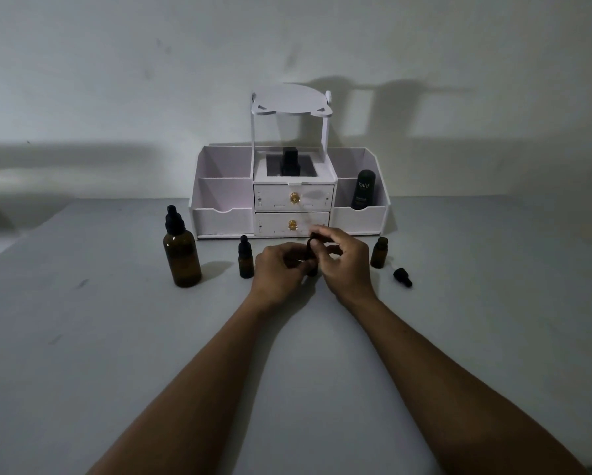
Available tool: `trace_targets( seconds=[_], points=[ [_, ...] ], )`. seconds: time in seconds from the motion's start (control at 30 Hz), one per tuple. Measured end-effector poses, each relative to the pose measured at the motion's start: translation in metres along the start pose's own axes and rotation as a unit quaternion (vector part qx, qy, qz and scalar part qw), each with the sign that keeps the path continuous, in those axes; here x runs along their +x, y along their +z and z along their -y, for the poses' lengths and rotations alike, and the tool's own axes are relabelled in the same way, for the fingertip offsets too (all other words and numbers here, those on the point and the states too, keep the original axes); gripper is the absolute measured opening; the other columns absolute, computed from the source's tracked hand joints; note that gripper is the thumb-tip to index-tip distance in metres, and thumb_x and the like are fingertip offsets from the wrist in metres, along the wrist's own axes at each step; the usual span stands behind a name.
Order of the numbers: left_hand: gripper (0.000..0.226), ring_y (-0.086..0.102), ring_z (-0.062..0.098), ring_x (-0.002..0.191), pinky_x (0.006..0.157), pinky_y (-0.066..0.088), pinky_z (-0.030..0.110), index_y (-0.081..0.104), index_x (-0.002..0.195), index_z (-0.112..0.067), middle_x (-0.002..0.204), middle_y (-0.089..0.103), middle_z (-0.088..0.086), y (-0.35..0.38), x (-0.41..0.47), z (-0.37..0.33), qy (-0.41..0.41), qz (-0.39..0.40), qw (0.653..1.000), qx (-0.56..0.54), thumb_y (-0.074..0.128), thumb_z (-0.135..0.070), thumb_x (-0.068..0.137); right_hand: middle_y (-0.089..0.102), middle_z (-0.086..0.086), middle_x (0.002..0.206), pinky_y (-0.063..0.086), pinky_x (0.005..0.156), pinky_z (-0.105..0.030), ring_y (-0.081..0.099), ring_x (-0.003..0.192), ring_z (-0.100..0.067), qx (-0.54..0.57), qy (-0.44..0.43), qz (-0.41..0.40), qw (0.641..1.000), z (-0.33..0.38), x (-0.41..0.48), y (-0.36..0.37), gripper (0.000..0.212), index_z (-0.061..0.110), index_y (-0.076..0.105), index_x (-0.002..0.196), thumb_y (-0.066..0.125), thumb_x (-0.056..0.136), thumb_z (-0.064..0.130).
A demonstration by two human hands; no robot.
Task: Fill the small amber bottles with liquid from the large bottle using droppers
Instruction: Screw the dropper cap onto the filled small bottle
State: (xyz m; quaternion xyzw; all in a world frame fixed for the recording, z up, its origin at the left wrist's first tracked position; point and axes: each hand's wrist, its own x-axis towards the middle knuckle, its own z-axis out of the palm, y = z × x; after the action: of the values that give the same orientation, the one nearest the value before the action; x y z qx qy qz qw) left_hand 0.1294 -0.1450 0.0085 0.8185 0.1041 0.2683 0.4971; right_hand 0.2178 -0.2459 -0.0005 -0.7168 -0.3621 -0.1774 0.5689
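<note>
The large amber bottle stands at the left with its black dropper cap on. A small amber bottle with a dropper cap stands to its right. My left hand grips another small bottle, mostly hidden between my hands. My right hand pinches that bottle's black dropper cap; a faint glass pipette slants up from it toward the drawers. An uncapped small amber bottle stands at the right, with a loose black dropper cap lying beside it.
A white desk organiser with two drawers and a mirror frame stands against the wall behind the bottles. It holds a dark "Kahf" bottle on the right and a black bottle on top in the middle. The grey table stretches toward me.
</note>
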Motion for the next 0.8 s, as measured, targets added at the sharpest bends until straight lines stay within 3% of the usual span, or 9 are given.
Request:
trace_targets(
  seconds=[0.13,0.3,0.5,0.67,0.8],
  points=[
    [0.020,0.068,0.002,0.086,0.079,0.054,0.013,0.075,0.107,-0.017,0.092,0.072,-0.010,-0.0014,0.0015,0.0006,0.007,-0.002,1.000,0.011,0.073,-0.012,0.087,0.070,-0.001,0.102,0.049,0.069,-0.008,0.065,0.088,-0.009,0.017,-0.001,-0.022,1.000,0.0014,0.0007,0.0004,0.027,0.012,0.070,0.110,0.076,0.085,0.020],
    [0.025,0.064,-0.007,0.082,0.066,0.046,0.001,0.074,0.112,-0.015,0.092,0.069,-0.013,-0.0004,0.0011,0.0017,0.012,-0.004,1.000,0.016,0.072,-0.016,0.088,0.070,-0.002,0.119,0.050,0.086,-0.010,0.063,0.107,-0.008,0.014,-0.013,0.004,1.000,0.0006,-0.0001,0.0008,0.034,0.012,0.066,0.124,0.063,0.091,0.006],
    [0.021,0.067,-0.005,0.085,0.082,0.054,0.012,0.075,0.107,-0.018,0.094,0.074,-0.011,-0.0018,0.0048,0.0044,0.013,-0.003,1.000,0.028,0.073,-0.015,0.087,0.070,0.001,0.105,0.051,0.071,-0.012,0.065,0.091,-0.009,0.022,-0.010,-0.016,1.000,0.0015,0.0004,0.0007,0.029,0.014,0.070,0.113,0.076,0.085,0.020],
    [0.027,0.064,-0.008,0.084,0.068,0.047,0.000,0.073,0.115,-0.016,0.093,0.069,-0.015,-0.0005,0.0036,0.0055,0.011,-0.001,1.000,0.014,0.072,-0.015,0.088,0.071,-0.001,0.117,0.052,0.084,-0.015,0.065,0.107,-0.010,0.018,-0.003,-0.002,1.000,-0.0048,0.0016,0.0013,0.030,0.013,0.069,0.121,0.063,0.092,0.007],
    [0.024,0.068,-0.004,0.088,0.085,0.054,0.013,0.075,0.111,-0.017,0.095,0.074,-0.010,-0.0027,0.0075,0.0068,0.013,-0.003,0.999,0.031,0.073,-0.016,0.088,0.072,-0.002,0.104,0.051,0.074,-0.011,0.068,0.090,-0.013,0.020,0.007,-0.013,1.000,-0.0049,0.0019,0.0010,0.022,0.009,0.072,0.108,0.074,0.086,0.013]
  ],
)
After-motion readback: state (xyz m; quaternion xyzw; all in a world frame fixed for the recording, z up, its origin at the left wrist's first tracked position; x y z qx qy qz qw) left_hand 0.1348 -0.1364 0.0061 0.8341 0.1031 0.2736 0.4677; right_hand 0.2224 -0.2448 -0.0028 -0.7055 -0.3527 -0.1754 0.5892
